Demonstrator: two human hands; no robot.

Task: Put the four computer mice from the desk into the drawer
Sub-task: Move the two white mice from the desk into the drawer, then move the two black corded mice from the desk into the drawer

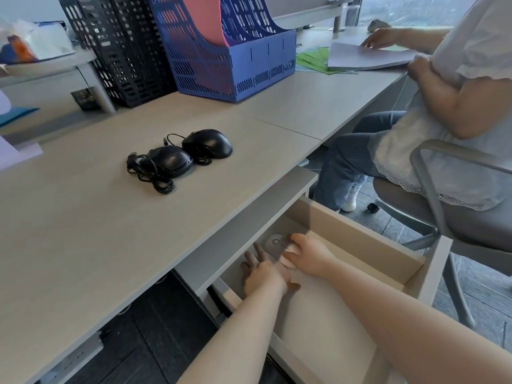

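Two black wired mice lie side by side on the desk [83,217], one nearer me [169,161] and one further right [207,144], their cables bundled beside them. The drawer [360,239] under the desk edge is pulled out. Both my hands are inside it at its far end. A light grey mouse [274,245] lies on the drawer floor, and my right hand [311,257] has its thumb and fingers closed around that mouse's right side. My left hand [263,273] is just left of the mouse with fingers spread, holding nothing. Anything under my right palm is hidden.
A blue file rack [235,59] and black mesh racks [119,51] stand at the back of the desk. A seated person [443,120] on an office chair [432,189] is close on the right, handling papers [365,56]. The drawer front [437,273] juts toward that chair.
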